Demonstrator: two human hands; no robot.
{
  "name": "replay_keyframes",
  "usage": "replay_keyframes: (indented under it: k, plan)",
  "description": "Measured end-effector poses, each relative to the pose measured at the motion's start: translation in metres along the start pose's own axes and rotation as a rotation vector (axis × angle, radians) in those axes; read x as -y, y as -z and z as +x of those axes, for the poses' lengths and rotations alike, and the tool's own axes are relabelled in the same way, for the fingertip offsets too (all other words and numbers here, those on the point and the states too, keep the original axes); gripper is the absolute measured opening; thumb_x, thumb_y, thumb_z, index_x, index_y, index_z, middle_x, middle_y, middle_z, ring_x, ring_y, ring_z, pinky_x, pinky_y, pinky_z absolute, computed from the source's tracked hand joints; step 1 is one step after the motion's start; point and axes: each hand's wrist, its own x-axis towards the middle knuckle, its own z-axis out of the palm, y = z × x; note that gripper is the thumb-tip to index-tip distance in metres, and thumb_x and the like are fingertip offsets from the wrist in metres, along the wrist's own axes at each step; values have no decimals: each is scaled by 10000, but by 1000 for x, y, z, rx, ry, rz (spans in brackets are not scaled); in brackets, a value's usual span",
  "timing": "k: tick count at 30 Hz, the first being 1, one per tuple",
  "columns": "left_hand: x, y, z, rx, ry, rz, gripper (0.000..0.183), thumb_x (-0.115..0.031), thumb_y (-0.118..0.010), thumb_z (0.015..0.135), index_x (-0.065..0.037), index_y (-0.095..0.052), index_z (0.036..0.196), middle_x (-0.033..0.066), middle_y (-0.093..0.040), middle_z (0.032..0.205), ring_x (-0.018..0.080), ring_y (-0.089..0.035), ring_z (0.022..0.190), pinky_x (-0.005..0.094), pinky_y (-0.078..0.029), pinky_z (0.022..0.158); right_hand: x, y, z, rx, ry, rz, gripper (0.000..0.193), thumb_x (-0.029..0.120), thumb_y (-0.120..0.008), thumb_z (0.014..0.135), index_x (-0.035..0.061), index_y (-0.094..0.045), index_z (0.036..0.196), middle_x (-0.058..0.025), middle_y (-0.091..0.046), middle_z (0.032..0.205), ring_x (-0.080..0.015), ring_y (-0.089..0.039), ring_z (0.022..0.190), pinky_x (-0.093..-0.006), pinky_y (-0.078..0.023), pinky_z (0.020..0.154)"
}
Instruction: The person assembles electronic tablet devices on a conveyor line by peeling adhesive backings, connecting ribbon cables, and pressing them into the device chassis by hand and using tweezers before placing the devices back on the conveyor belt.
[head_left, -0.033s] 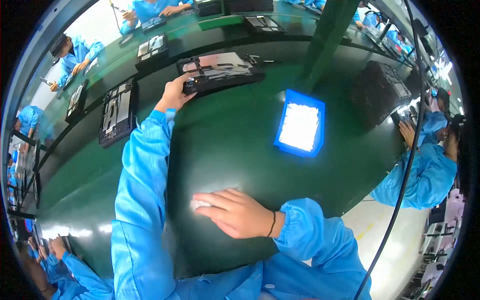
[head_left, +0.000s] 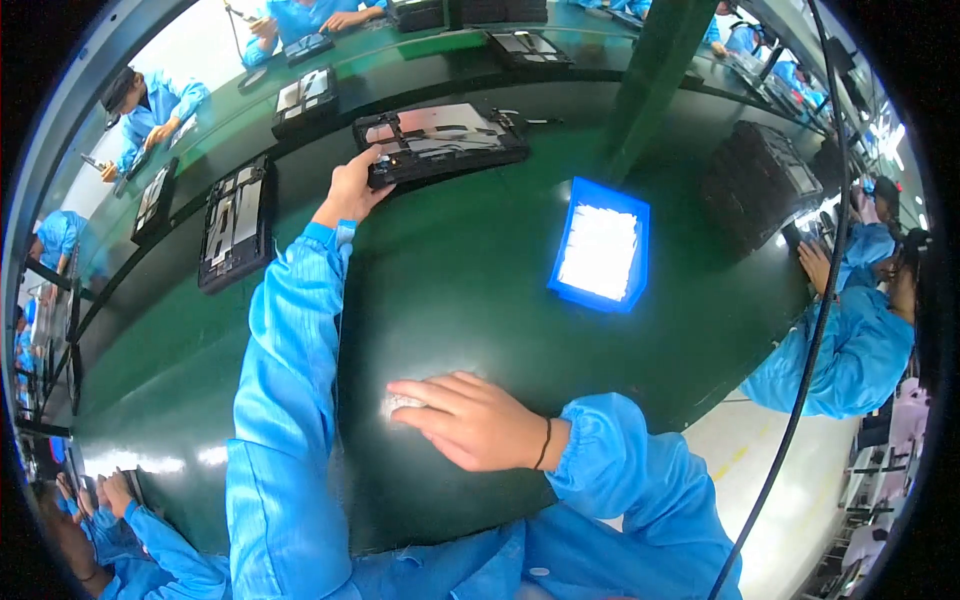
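Black device, blue bin nearby, green post

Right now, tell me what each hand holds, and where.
The left hand grips the black-framed device by its left end. The right hand touches a small whitish thing; whether it's held can't be told.

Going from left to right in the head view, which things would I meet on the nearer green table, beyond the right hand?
Open dark device → another open device, with the left hand at its left end → blue bin with white contents → dark stack.
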Motion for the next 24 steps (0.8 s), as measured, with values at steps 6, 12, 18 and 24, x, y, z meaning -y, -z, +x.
replay_keyframes:
  k: [6, 12, 18, 24]
  plan:
    - [13, 24, 5, -37, 100, -244, 224, -195, -664, 873, -74, -624, 1057, 97, -670, 997, 246, -641, 917, 425, -533, 799, -3, 7, 2, 109, 49, -37, 370, 74, -631, 788, 67, -608, 1157, -153, -528, 1351, -296, -605, 1011, -397, -476, 850]
    - [-5, 49, -26, -112, -178, -254, 191, -135, -670, 855, -69, -633, 1031, 68, -670, 964, 196, -655, 832, 410, -536, 721, -4, 23, 8, 40, 129, -59, 341, 27, -645, 752, 65, -650, 1091, -139, -574, 1319, -291, -626, 905, -383, -488, 794]
    - [-36, 142, -88, -28, -195, -235, 153, -168, -643, 863, -57, -651, 968, 72, -689, 838, 205, -661, 727, 355, -530, 677, 12, 69, 5, -267, 61, -186, 266, -53, -618, 695, 47, -692, 929, -146, -676, 1138, -289, -666, 849, -377, -503, 726]
    - [-43, 180, -116, 154, 10, -349, 235, -163, -602, 903, 31, -652, 1026, 152, -712, 970, 266, -693, 864, 394, -556, 824, 2, 80, -7, -475, 35, -130, 221, -129, -562, 743, -7, -687, 877, -183, -702, 996, -282, -669, 812, -344, -507, 698]
